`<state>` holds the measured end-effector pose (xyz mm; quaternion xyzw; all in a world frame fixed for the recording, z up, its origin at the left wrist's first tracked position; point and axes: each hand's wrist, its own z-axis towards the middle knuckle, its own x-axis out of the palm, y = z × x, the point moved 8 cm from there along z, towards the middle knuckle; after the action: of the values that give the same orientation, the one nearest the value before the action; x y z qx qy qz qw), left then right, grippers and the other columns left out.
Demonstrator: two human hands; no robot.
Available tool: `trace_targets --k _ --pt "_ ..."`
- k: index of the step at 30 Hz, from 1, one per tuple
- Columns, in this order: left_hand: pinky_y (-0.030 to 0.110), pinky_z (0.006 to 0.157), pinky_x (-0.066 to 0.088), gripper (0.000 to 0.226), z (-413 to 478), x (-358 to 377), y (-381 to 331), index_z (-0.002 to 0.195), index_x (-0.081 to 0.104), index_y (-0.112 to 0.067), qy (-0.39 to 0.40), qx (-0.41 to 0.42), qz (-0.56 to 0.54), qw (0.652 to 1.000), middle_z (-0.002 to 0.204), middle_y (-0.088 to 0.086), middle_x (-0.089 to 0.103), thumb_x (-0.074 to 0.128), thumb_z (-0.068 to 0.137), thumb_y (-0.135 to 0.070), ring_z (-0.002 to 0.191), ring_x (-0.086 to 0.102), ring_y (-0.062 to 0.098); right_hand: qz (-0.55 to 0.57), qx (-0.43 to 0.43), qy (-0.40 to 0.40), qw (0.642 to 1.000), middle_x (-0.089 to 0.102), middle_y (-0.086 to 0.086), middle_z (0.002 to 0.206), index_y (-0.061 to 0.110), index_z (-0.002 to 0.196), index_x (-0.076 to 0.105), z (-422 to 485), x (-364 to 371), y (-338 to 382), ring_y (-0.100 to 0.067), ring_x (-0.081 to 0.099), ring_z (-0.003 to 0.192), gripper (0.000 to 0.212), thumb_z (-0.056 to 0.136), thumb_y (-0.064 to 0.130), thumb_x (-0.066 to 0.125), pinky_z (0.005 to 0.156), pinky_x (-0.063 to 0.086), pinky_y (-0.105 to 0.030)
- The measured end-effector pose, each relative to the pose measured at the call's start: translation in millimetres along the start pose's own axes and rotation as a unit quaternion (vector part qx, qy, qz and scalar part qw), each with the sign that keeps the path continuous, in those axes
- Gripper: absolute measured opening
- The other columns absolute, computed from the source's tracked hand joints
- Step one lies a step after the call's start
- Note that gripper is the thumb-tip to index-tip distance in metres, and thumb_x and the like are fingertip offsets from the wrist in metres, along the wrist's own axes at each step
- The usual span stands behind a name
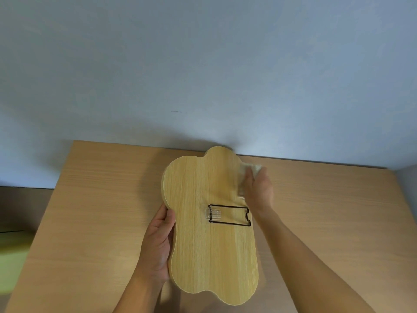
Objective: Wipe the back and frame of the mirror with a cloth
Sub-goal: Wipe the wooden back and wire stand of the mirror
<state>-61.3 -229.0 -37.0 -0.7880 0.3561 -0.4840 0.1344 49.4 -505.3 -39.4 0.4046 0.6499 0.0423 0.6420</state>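
Note:
The mirror [203, 245] is held with its wavy light-wood back facing me, its top end near the wall. A folded black wire stand [230, 215] lies flat across the middle of the back. My left hand [158, 242] grips the mirror's left edge at the narrow waist. My right hand [258, 190] presses a pale cloth [244, 175] against the upper right edge of the frame; the cloth is blurred.
A wooden table [90, 211] lies under the mirror, its far edge against a pale blue wall [203, 75]. A yellow-green object [11, 256] sits off the table's left side. The table's right corner meets a grey wall at the far right.

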Motion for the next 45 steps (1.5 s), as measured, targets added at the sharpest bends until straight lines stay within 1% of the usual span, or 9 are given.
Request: trace_targets --k 4,7,12,18,22,27,34,41,45 --pt "0.044 0.084 0.063 0.041 0.2 1.4 -0.5 0.143 0.062 -0.014 0.001 0.005 0.006 1.000 0.128 0.014 0.075 0.049 0.105 -0.022 0.111 0.076 0.032 0.105 -0.141 0.086 0.981 0.061 0.008 0.077 0.021 0.098 0.049 -44.6 34.0 107.8 -0.011 0.059 0.067 0.030 0.103 0.051 0.044 0.058 0.039 -0.032" --pt "0.047 0.087 0.063 0.042 0.2 2.7 -1.4 0.144 0.061 -0.014 0.002 0.009 0.016 1.000 0.133 0.015 0.073 0.050 0.105 -0.023 0.113 0.075 0.033 0.096 -0.202 0.116 0.968 0.064 -0.001 0.083 0.017 0.100 0.049 -61.8 49.2 134.8 -0.025 0.065 0.074 0.036 0.104 0.051 0.041 0.066 0.050 -0.039" --pt "0.043 0.085 0.063 0.041 0.2 1.6 -1.5 0.142 0.063 -0.016 -0.001 0.004 0.012 1.000 0.135 0.014 0.073 0.050 0.104 -0.024 0.116 0.074 0.032 0.057 -0.069 0.081 0.993 0.066 -0.008 0.087 0.014 0.105 0.049 -14.0 41.6 54.8 -0.035 0.066 0.083 0.035 0.106 0.048 0.044 0.066 0.045 -0.036" --pt "0.042 0.088 0.063 0.041 -0.6 3.1 -2.4 0.142 0.064 -0.019 -0.012 0.002 0.021 1.000 0.136 0.013 0.072 0.052 0.103 -0.024 0.118 0.073 0.030 -0.136 0.015 0.018 0.990 0.068 -0.015 0.098 0.007 0.107 0.051 12.0 2.0 -26.9 -0.038 0.068 0.090 0.039 0.108 0.044 0.037 0.089 0.053 -0.052" --pt "0.042 0.086 0.064 0.039 -1.2 3.0 -3.5 0.141 0.065 -0.018 -0.016 0.004 0.021 1.000 0.134 0.012 0.074 0.052 0.104 -0.024 0.116 0.074 0.029 -0.012 0.007 0.017 1.000 0.070 -0.014 0.093 0.010 0.102 0.051 -16.5 -17.5 -2.4 -0.035 0.067 0.081 0.038 0.106 0.046 0.043 0.072 0.054 -0.045" --pt "0.042 0.084 0.063 0.038 -1.1 5.1 -2.4 0.141 0.065 -0.016 -0.006 0.002 0.010 1.000 0.135 0.012 0.073 0.051 0.106 -0.024 0.117 0.074 0.030 0.098 -0.105 0.085 0.986 0.066 0.006 0.071 0.023 0.094 0.053 -110.0 1.5 58.2 -0.009 0.065 0.058 0.037 0.101 0.058 0.043 0.046 0.053 -0.030" --pt "0.042 0.088 0.064 0.039 -3.5 9.7 -2.1 0.139 0.067 -0.023 -0.010 0.006 0.011 1.000 0.138 0.010 0.072 0.050 0.105 -0.024 0.122 0.071 0.029 0.104 -0.059 0.061 0.991 0.066 0.005 0.071 0.020 0.094 0.054 -106.8 9.8 25.0 -0.009 0.065 0.059 0.034 0.105 0.050 0.045 0.050 0.055 -0.032" --pt "0.039 0.082 0.065 0.035 -6.8 8.6 -5.6 0.130 0.074 -0.027 -0.022 0.018 0.033 0.999 0.131 0.006 0.076 0.057 0.100 -0.028 0.113 0.076 0.024 -0.063 0.023 0.028 0.997 0.064 -0.005 0.080 0.016 0.096 0.047 -74.4 -3.4 -55.1 -0.024 0.066 0.068 0.039 0.106 0.052 0.036 0.065 0.060 -0.048" --pt "0.038 0.081 0.064 0.036 -6.1 8.2 -4.8 0.133 0.072 -0.025 -0.021 0.018 0.028 0.999 0.130 0.006 0.077 0.058 0.099 -0.028 0.112 0.076 0.024 -0.096 0.043 -0.008 0.994 0.066 -0.010 0.090 0.011 0.100 0.049 -64.4 -27.7 -68.3 -0.029 0.064 0.074 0.039 0.106 0.048 0.038 0.069 0.057 -0.045"
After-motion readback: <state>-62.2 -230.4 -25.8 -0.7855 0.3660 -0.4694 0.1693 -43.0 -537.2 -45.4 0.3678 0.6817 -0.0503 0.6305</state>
